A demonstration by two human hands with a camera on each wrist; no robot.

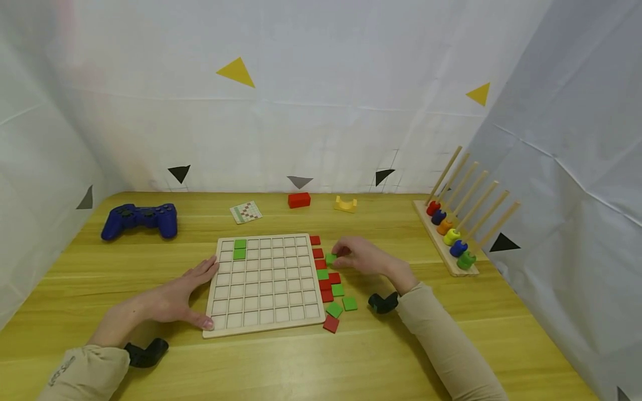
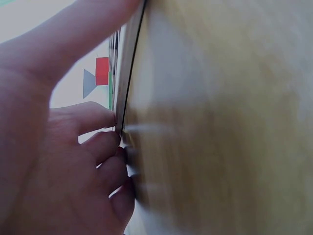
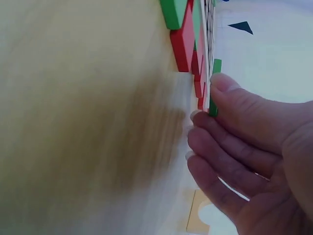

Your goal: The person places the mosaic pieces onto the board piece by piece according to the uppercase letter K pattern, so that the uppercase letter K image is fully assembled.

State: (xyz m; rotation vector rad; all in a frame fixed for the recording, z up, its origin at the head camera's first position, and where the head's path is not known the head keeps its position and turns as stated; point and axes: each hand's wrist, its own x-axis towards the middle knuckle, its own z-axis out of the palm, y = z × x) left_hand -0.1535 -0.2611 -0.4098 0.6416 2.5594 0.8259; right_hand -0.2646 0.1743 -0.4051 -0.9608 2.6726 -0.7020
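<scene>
The bench (image 1: 281, 362) carries a wooden grid board (image 1: 266, 287), left of centre and slightly askew, its near-right corner farther from the bench's near edge than its near-left. The work is judged early: two cells by the board's far-left corner are filled, the others bare. No long axis is discernible on the near-square board. The left hand (image 1: 176, 298), spread and grasping nothing, rests against the board's left edge, thumb at the near-left corner. The right hand (image 1: 362, 256) pinches a green tile (image 1: 330, 259) just outside the board's right edge. A patterned card (image 1: 246, 212) lies near the bench's far edge. Loose tiles (image 1: 349, 303), red and green, lie unplaced along the board's right edge. The pinched tile appears roughly parallel to the board; being square, it has no long axis.
</scene>
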